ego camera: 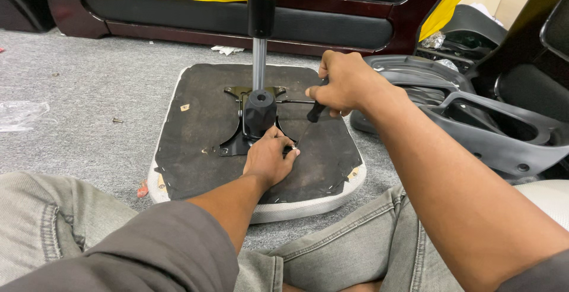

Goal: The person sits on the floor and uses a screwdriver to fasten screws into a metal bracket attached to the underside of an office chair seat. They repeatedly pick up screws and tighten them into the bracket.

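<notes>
Seat: we saw an upturned chair seat cushion with dark fabric underside and pale stapled edge (pixel 195 126) lying on grey carpet (pixel 89 84).
Plate: black metal mechanism plate (pixel 237 144) sat at its centre, gas-lift column of silver rod and black sleeve (pixel 259 37) standing upright in it.
Right hand: our right hand (pixel 347 84) was fisted around a black-handled screwdriver (pixel 317 111), tip angled down toward the plate's near right corner.
Left hand: our left hand (pixel 269 159) was curled, fingertips pinching at that corner; small fastener there, unclear.
Progress: plate looked seated; we judged this corner's fastening in hand, other corners couldn't be told.
Loose: one small screw (pixel 117 120) lay apart on the carpet.
</notes>
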